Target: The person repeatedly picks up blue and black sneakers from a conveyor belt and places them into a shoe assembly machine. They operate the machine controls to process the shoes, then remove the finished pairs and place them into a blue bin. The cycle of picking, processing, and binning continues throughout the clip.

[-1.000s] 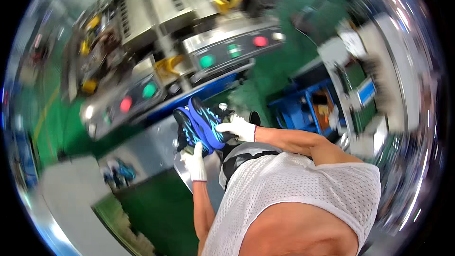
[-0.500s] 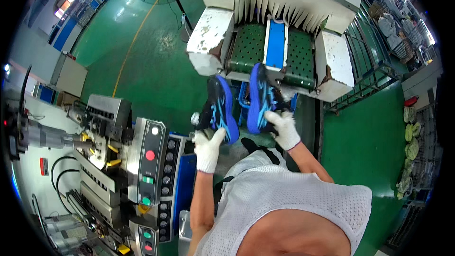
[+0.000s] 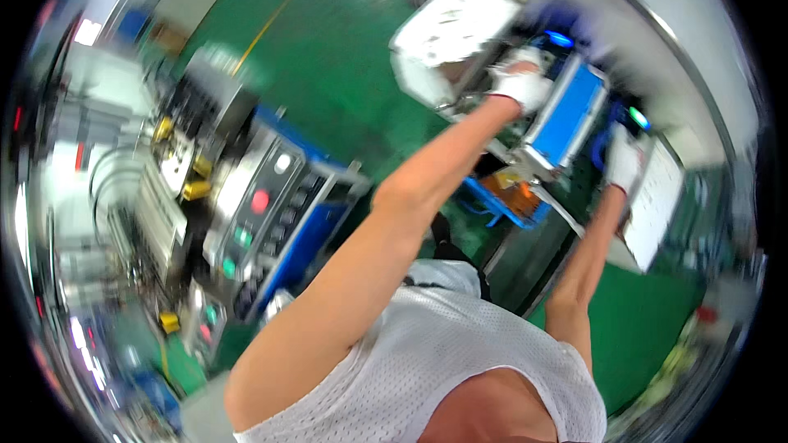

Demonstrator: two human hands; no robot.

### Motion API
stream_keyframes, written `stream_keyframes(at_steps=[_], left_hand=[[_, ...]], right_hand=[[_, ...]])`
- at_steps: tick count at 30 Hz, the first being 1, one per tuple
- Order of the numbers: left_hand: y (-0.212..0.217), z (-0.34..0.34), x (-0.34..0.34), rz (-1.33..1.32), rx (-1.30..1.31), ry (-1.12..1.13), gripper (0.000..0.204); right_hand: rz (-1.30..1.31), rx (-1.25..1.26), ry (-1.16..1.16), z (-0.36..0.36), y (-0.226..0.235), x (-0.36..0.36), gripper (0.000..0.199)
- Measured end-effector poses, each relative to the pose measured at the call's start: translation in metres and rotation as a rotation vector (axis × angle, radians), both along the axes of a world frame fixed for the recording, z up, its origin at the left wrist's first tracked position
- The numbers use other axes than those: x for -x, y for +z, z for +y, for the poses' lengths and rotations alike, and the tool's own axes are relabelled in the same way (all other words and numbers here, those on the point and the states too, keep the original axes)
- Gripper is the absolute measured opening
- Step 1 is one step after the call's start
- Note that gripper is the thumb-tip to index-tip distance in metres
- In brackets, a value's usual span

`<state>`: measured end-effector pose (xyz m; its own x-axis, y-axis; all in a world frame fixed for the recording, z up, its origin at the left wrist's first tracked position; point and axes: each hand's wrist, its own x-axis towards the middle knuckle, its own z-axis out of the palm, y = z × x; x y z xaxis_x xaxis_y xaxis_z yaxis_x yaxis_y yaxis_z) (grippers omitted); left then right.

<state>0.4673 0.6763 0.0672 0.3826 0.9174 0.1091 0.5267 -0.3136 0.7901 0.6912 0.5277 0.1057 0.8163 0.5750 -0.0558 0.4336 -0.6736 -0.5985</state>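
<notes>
We stretch both gloved hands, left hand (image 3: 519, 82) and right hand (image 3: 624, 160), over the blue conveyor (image 3: 566, 119), grips too blurred to tell, shoes unseen.

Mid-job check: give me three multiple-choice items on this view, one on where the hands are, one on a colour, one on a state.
1. Where are the two gloved hands?
A. Stretched out at the blue-and-white machine
B. On the control panel
C. Down at the person's sides

2. What colour is the floor?
A. Grey
B. Green
C. Yellow

3. How is the picture around the hands?
A. Sharp
B. Dark
C. Motion-blurred

Key: 1 A, the left hand and right hand both reach to the blue-and-white machine. 2 B, the floor is green. 3 C, the hands and machine are smeared, so any grasp cannot be told; the control panel lies apart to the left.
</notes>
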Motion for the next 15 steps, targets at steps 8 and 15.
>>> stream_keyframes(at_steps=[8,15], left_hand=[[-0.105,-0.241,0.244,0.148,0.257,0.147,0.051],[-0.198,-0.667,0.474,0.473,0.732,1.800,0.050]], right_hand=[[0.203,-0.639,1.068,-0.013,-0.024,0.248,0.041],[0.628,0.594,1.880,-0.048,-0.181,0.403,0.057]])
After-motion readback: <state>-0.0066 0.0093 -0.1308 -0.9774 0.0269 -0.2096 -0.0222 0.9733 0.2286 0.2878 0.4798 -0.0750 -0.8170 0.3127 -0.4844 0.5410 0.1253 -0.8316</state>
